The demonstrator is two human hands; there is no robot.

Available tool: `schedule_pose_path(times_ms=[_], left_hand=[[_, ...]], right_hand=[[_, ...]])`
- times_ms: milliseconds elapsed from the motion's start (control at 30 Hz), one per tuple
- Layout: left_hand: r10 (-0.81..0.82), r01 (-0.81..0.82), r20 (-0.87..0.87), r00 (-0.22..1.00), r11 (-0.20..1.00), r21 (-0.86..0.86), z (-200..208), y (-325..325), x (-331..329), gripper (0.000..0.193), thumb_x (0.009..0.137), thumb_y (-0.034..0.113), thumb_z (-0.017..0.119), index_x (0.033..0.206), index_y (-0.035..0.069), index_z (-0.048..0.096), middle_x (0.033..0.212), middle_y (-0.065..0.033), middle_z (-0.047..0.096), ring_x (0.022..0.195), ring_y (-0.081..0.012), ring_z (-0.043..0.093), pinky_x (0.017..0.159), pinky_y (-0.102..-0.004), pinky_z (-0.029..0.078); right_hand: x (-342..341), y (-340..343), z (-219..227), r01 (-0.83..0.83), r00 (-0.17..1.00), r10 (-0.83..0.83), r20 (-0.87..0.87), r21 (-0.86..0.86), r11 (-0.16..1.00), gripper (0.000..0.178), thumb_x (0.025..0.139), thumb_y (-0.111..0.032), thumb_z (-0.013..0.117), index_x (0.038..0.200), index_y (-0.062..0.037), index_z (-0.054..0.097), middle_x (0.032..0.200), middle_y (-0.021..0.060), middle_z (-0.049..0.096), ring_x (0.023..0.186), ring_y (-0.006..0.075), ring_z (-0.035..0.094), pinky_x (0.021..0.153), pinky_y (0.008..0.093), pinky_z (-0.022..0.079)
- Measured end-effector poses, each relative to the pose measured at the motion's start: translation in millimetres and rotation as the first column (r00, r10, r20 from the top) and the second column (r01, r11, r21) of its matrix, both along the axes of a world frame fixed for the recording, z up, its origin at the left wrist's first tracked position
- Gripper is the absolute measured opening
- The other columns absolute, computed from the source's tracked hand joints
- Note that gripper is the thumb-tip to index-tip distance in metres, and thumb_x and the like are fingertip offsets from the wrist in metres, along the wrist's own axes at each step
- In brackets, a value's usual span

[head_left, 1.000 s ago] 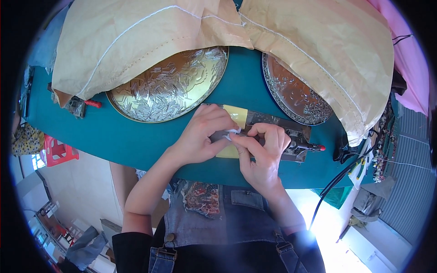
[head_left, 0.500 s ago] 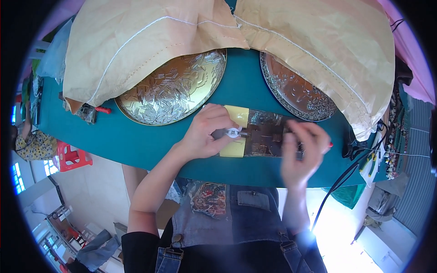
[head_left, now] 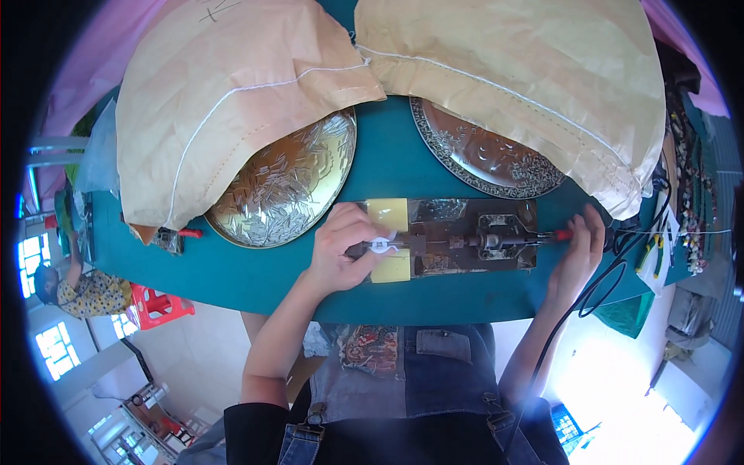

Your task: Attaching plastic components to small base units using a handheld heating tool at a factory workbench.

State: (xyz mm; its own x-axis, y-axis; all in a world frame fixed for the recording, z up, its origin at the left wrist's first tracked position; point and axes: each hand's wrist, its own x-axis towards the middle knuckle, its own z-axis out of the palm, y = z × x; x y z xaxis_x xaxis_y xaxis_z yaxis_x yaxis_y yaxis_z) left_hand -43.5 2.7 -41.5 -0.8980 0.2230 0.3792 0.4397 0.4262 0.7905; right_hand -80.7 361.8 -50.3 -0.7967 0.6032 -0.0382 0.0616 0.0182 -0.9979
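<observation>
Head view: pinching white piece (head_left: 380, 246) at fingertips of left hand (head_left: 343, 245), right hand (head_left: 577, 252) up against red handle (head_left: 563, 235), can't tell if gripping.

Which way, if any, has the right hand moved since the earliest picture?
Yes: the right hand moved right along the dark base plate, from the white piece to the red handle tip.

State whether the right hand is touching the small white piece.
Apart: the head view shows the metal fixture lying between the right hand and the small white piece.
</observation>
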Motion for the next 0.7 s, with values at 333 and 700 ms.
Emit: schedule_pose_path(times_ms=[333,700], left_hand=[[0.033,-0.033,0.020,0.999,0.999,0.011,-1.2,0.8,0.1,0.018,0.070,0.009,0.086,0.080,0.005,0.071,0.075,-0.0046,0.060,0.072,-0.0233,0.056,0.074,-0.0350,0.045],[0.056,-0.055,0.034,0.998,0.998,-0.009,-3.1,0.3,2.0,0.019,0.071,0.008,0.085,0.080,0.004,0.068,0.078,-0.0051,0.063,0.073,-0.0234,0.056,0.074,-0.0355,0.044]], right_hand=[[-8.7,46.9,-22.1,-0.058,0.945,-0.212,-0.249,-0.766,0.640,0.019,0.099,-0.006,0.057,0.112,0.0086,0.058,0.115,0.0224,0.066,0.093,0.0246,0.063,0.079,0.0333,0.055],[-15.4,-36.5,38.3,-0.398,0.866,0.104,-0.488,-0.549,0.735,0.037,0.110,-0.030,0.041,0.097,-0.0033,0.062,0.056,0.0005,0.041,0.058,0.0126,0.039,0.060,0.0298,0.033]])
